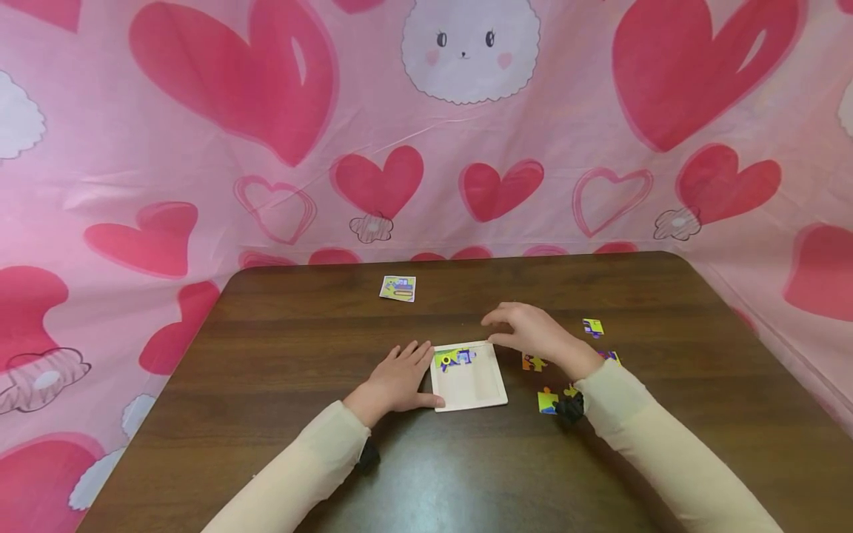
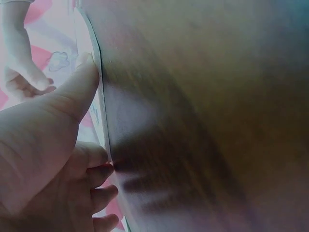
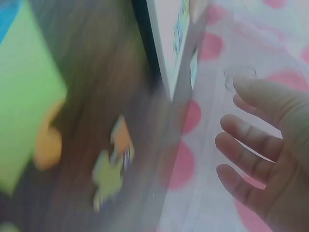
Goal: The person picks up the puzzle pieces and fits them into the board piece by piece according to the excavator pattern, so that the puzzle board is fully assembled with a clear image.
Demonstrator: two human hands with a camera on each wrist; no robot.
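Note:
A pale wooden puzzle tray (image 1: 469, 389) lies flat on the table. Joined puzzle pieces (image 1: 461, 357) in yellow, green and purple fill part of its upper left. My left hand (image 1: 398, 379) is at the tray's left side, fingers stretched out along that edge. Its thumb (image 2: 79, 92) rests on the tray's near rim in the left wrist view. Over the tray's far right corner hovers my right hand (image 1: 533, 332), fingers loosely bent and apart. Nothing shows between those fingers in the right wrist view, where the same hand (image 3: 275, 150) stands clear of the tray.
Several loose puzzle pieces lie right of the tray, among them an orange one (image 1: 533, 363), a yellow-green one (image 1: 547, 402) and one farther back (image 1: 592, 326). A small picture card (image 1: 398, 288) lies toward the table's far edge. A pink heart-patterned cloth (image 1: 426, 200) hangs behind the table.

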